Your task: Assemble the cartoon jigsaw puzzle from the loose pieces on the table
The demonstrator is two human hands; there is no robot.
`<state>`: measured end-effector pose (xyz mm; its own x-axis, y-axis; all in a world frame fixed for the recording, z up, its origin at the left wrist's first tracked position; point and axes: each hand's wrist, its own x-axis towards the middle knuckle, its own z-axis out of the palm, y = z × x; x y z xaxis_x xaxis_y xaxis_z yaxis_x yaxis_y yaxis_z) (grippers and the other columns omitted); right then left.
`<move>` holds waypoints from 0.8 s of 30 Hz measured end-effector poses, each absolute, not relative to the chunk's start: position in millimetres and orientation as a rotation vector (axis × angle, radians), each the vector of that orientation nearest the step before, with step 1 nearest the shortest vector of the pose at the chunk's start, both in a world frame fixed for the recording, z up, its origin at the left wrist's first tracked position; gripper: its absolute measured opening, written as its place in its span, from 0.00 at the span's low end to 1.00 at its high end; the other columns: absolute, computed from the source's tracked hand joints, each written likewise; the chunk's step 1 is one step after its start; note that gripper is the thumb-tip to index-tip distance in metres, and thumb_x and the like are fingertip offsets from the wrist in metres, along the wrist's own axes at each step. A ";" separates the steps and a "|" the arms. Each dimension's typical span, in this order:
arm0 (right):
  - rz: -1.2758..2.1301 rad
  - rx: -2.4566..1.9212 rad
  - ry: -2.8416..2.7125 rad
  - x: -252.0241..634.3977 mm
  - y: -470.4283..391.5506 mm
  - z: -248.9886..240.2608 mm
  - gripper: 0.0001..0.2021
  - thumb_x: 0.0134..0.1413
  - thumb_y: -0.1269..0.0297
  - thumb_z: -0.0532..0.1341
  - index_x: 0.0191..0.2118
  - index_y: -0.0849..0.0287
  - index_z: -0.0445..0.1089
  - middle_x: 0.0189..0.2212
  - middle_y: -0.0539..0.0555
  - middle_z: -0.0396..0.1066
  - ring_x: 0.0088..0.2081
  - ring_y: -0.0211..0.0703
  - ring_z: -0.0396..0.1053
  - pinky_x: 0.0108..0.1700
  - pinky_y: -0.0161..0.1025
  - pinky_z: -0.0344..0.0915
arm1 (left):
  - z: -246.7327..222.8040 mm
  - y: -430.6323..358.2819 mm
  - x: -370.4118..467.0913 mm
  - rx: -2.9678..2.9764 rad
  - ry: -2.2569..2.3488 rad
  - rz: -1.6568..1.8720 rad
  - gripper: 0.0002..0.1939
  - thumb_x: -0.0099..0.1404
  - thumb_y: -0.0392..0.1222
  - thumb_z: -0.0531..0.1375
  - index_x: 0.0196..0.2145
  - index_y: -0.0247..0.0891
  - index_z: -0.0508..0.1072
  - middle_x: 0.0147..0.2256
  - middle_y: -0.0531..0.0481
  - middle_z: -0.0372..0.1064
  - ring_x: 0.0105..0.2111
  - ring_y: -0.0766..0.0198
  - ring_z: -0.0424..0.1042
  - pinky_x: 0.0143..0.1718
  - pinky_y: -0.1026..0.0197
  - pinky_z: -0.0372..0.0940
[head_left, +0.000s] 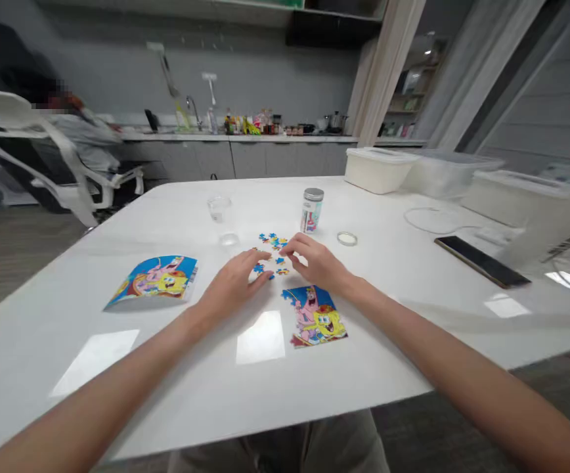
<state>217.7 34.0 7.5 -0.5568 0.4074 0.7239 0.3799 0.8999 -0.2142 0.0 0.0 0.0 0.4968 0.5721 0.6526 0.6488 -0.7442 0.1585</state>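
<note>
Several loose puzzle pieces (273, 242) lie on the white table between and beyond my hands. My left hand (237, 279) is open over the left side of the pieces, thumb apart from the fingers. On the right, my right hand (313, 261) has its fingers bent down at the edge of the pieces; whether it touches one is too small to tell. Below it lies a partly joined puzzle (317, 316) with a yellow and a pink cartoon figure and an uneven left edge. A curved picture sheet (157, 279) with the same picture rests at the left.
A clear cup (220, 210), a lidded tin (311, 210) and a metal ring (347, 238) stand or lie beyond my hands. A phone (482, 261), a cable and storage boxes (378, 171) are at the right. A person sits in a white chair at the far left.
</note>
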 end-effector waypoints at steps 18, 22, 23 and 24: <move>0.125 -0.385 -2.195 208.9 13.6 13.0 0.05 0.60 0.73 0.55 0.41 0.58 0.63 0.33 0.52 0.71 0.35 0.38 0.70 0.35 0.39 0.71 | 12.5 -11.2 8.0 -2.530 -0.773 -1.068 0.03 0.70 0.37 0.53 0.40 0.38 0.66 0.32 0.50 0.70 0.32 0.65 0.70 0.33 0.61 0.66; 0.198 -0.367 -2.173 208.3 12.2 12.5 0.05 0.59 0.74 0.56 0.40 0.59 0.63 0.33 0.53 0.72 0.34 0.37 0.70 0.35 0.38 0.72 | 13.4 -11.7 7.7 -2.541 -0.770 -1.074 0.04 0.70 0.35 0.53 0.40 0.38 0.67 0.34 0.49 0.71 0.33 0.64 0.70 0.34 0.60 0.66; 0.224 -0.368 -2.162 208.2 11.4 13.1 0.05 0.58 0.73 0.57 0.40 0.59 0.63 0.33 0.52 0.71 0.33 0.37 0.70 0.35 0.38 0.72 | 13.7 -12.1 7.5 -2.546 -0.764 -1.084 0.04 0.70 0.34 0.53 0.40 0.38 0.67 0.34 0.49 0.71 0.34 0.64 0.70 0.35 0.60 0.66; 0.254 -0.370 -2.155 208.2 10.6 13.8 0.04 0.58 0.73 0.57 0.39 0.59 0.63 0.33 0.52 0.71 0.33 0.37 0.70 0.35 0.38 0.72 | 13.9 -12.4 7.2 -2.546 -0.754 -1.099 0.04 0.69 0.33 0.53 0.39 0.39 0.67 0.34 0.49 0.71 0.34 0.64 0.70 0.35 0.60 0.66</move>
